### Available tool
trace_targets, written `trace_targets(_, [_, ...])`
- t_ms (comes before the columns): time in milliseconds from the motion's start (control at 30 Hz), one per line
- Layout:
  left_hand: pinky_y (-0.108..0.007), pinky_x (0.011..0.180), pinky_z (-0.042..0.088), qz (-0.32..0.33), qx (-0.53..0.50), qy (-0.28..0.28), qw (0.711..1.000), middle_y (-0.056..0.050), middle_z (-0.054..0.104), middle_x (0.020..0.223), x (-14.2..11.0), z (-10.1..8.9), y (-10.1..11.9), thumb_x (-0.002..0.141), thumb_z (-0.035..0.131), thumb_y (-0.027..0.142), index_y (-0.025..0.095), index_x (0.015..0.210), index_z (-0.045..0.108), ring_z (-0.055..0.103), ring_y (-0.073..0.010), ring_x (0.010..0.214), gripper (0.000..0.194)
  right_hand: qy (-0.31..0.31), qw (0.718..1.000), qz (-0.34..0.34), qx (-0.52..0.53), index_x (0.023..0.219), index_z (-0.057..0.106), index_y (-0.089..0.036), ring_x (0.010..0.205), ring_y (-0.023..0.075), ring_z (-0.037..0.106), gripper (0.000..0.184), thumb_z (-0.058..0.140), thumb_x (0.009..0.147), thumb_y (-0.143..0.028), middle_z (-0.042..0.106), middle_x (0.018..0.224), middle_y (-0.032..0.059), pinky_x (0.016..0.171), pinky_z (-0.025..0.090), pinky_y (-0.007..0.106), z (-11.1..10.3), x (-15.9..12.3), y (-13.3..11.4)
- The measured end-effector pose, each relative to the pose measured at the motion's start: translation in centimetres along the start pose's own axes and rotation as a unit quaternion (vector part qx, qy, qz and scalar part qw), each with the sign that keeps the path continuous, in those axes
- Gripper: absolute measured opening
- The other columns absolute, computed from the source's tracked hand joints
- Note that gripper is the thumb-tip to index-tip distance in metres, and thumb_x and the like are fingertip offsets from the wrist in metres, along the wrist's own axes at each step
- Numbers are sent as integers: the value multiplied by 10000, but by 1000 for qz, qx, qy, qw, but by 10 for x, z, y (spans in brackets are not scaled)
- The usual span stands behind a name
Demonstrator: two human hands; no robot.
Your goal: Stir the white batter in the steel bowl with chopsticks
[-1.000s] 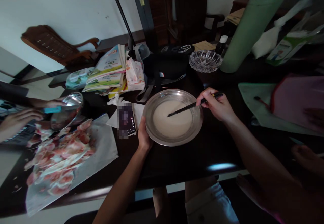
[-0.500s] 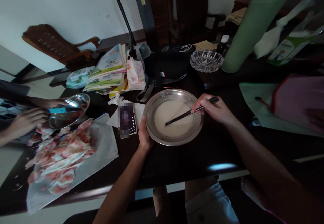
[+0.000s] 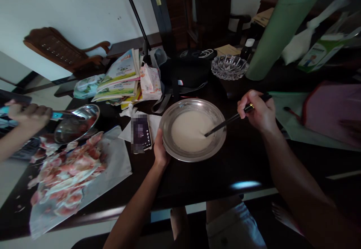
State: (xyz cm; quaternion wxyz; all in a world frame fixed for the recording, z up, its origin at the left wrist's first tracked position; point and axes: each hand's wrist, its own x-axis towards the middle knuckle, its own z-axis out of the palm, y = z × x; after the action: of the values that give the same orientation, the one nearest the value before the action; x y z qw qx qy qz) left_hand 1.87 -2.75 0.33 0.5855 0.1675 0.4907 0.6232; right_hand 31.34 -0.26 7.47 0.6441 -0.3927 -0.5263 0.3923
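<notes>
A wide steel bowl (image 3: 168,136) stands on the dark table before me, with a pale, milky liquid (image 3: 188,130) in it. My left hand (image 3: 160,152) grips the bowl's left rim, thumb on the near side and the other fingers hidden beneath. Held in my right hand (image 3: 259,110), out beyond the bowl's right edge, are black chopsticks (image 3: 225,122). They slant down to the left, and their tips dip into the liquid near its right side. A phone (image 3: 142,133) lies just left of the bowl, partly blurred out.
At the left, another person's hand (image 3: 31,115) holds a blue-handled tool by a second steel bowl (image 3: 97,119). Pinkish peelings (image 3: 76,166) lie on a plastic sheet (image 3: 118,159). Behind are books (image 3: 118,72), a tissue pack (image 3: 150,82), a glass dish (image 3: 229,68) and a green tumbler (image 3: 279,35).
My right hand has moved right, and the chopstick tips have swept from the liquid's middle to its right side. My left hand stays put. The other person's hand has drawn back left.
</notes>
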Motion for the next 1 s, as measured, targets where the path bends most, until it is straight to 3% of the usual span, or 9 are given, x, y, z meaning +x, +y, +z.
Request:
trace_targets(67, [-433, 1055, 570, 4, 3, 2, 1000, -65, 819, 976, -1, 1, 0, 837, 720, 495, 189, 934, 772, 711, -324, 1186, 325, -44, 999, 28, 13, 648, 631, -236, 374, 108, 450, 454, 679, 885, -620, 518, 446, -25, 359, 250, 271, 5, -2, 0])
trace_targets(167, [-426, 1053, 572, 9, 4, 4, 1000, -66, 819, 972, -1, 2, 1, 841, 719, 491, 191, 936, 774, 709, -326, 1190, 319, -118, 992, 53, 6, 708, 656, -214, 462, 111, 538, 434, 680, 893, -605, 611, 531, -13, 400, 351, 243, 15, -8, 3])
trace_targets(300, [-408, 1058, 568, 5, 4, -4, 1000, -74, 817, 1040, -1, 1, 0, 848, 712, 516, 187, 939, 776, 707, -314, 1198, 348, -181, 983, 26, -30, 761, 700, -204, 588, 117, 603, 416, 642, 934, -578, 710, 687, 23, 515, 470, 243, 24, -15, 8])
trace_targets(400, [-396, 1057, 568, 6, -1, 4, 1000, -65, 818, 1048, 0, 1, -1, 850, 710, 506, 188, 939, 778, 719, -297, 1176, 337, -159, 984, -5, -75, 769, 725, -207, 666, 130, 631, 416, 617, 955, -563, 725, 769, 38, 583, 506, 256, 25, -16, 8])
trace_targets(500, [-396, 1055, 568, 7, 1, 7, 1000, -61, 821, 1025, 1, 0, -1, 846, 713, 503, 191, 939, 780, 726, -295, 1160, 332, -86, 991, -31, -96, 766, 716, -216, 680, 146, 643, 412, 618, 952, -571, 714, 750, 35, 582, 500, 270, 21, -14, 6])
trace_targets(633, [-404, 1071, 559, 14, 10, 1, 1000, -74, 816, 1050, 0, 1, 0, 844, 715, 511, 181, 954, 773, 713, -304, 1187, 353, 40, 995, -64, -57, 772, 679, -254, 512, 142, 574, 373, 631, 943, -581, 612, 548, -11, 460, 384, 284, 8, -7, 4])
trace_targets(700, [-402, 1074, 557, 9, 12, -1, 1000, -77, 814, 1056, -1, 2, 2, 863, 694, 506, 180, 955, 772, 706, -302, 1203, 348, 63, 996, -57, -41, 729, 662, -270, 435, 136, 515, 372, 643, 935, -579, 563, 489, -22, 417, 322, 299, 2, -3, 3])
trace_targets(867, [-388, 1065, 567, 4, 10, 9, 1000, -56, 819, 1030, -4, 5, 3, 912, 644, 464, 192, 962, 770, 707, -284, 1205, 303, 7, 1000, -7, 9, 668, 633, -249, 347, 109, 445, 430, 665, 902, -608, 517, 451, -37, 352, 246, 279, 4, -2, 2])
trace_targets(1000, [-402, 1072, 561, 15, 15, -3, 1000, -63, 815, 1062, -2, 2, 1, 861, 699, 509, 200, 949, 768, 701, -300, 1218, 329, -102, 994, 48, 4, 734, 661, -221, 474, 125, 588, 441, 652, 905, -627, 619, 542, -10, 406, 397, 245, 16, -11, 5])
